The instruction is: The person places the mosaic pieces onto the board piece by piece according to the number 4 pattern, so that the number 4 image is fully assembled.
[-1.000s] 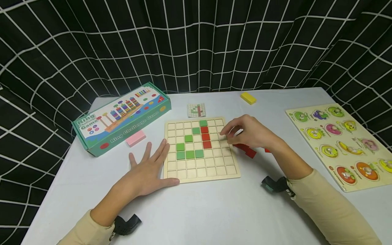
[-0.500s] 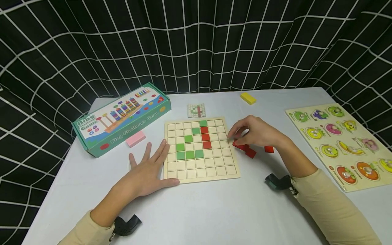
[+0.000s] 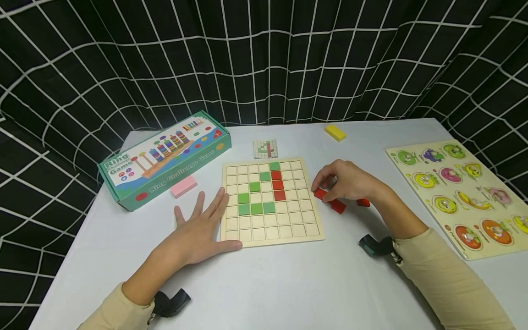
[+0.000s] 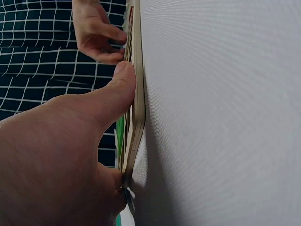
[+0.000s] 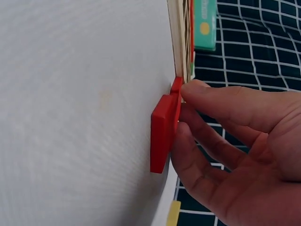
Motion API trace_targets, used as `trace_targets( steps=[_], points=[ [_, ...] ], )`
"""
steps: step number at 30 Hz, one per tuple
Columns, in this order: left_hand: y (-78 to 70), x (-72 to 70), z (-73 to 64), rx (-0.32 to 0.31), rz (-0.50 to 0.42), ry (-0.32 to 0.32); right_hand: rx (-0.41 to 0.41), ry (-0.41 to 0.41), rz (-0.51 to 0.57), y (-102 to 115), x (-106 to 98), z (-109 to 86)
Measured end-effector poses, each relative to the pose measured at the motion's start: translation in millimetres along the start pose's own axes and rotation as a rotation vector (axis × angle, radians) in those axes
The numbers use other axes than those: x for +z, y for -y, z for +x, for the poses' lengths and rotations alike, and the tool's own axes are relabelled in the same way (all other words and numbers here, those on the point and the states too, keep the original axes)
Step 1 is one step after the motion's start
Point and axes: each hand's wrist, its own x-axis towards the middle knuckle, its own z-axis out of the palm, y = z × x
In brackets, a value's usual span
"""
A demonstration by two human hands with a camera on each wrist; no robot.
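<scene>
A square wooden grid board (image 3: pixel 264 233) lies on the white table, with several green tiles (image 3: pixel 256 208) in a bent line and a short column of red tiles (image 3: pixel 278 184). My left hand (image 3: pixel 198 236) rests at its left side, fingers spread and straight, with the thumb (image 4: pixel 123 77) against the front edge. Just off the board's right edge, my right hand (image 3: pixel 348 181) pinches a loose red tile (image 3: pixel 319 194) between thumb and fingertips. Close beside that one lies another red tile (image 3: pixel 338 206). A further red piece (image 3: pixel 363 202) is partly hidden by the right wrist.
A small pattern card (image 3: pixel 266 149) lies behind the board. At the back left stands a green Ring Challenge Game box (image 3: pixel 165 160), with a pink block (image 3: pixel 183 186) in front of it. A yellow block (image 3: pixel 335 133) is at the back. A fruit puzzle board (image 3: pixel 462 216) lies at right.
My right hand has moved from over the board's right columns, right and slightly down, to the loose red tiles. The left hand stays where it was.
</scene>
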Motion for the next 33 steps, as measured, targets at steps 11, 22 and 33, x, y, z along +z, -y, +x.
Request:
trace_targets(
  steps=[11, 22, 33],
  points=[
    [-0.4, -1.7, -0.8, 0.003, -0.01, 0.002, 0.027, -0.053, -0.038, 1.1, 3.5, 2.6],
    [0.2, -0.8, -0.4, 0.005, -0.006, 0.004, 0.116, -0.105, -0.029, -2.9, 2.4, 3.8],
    [-0.4, -0.2, -0.1, 0.002, 0.004, -0.001, 0.151, -0.148, -0.02, -5.8, -0.1, 4.0]
  ],
)
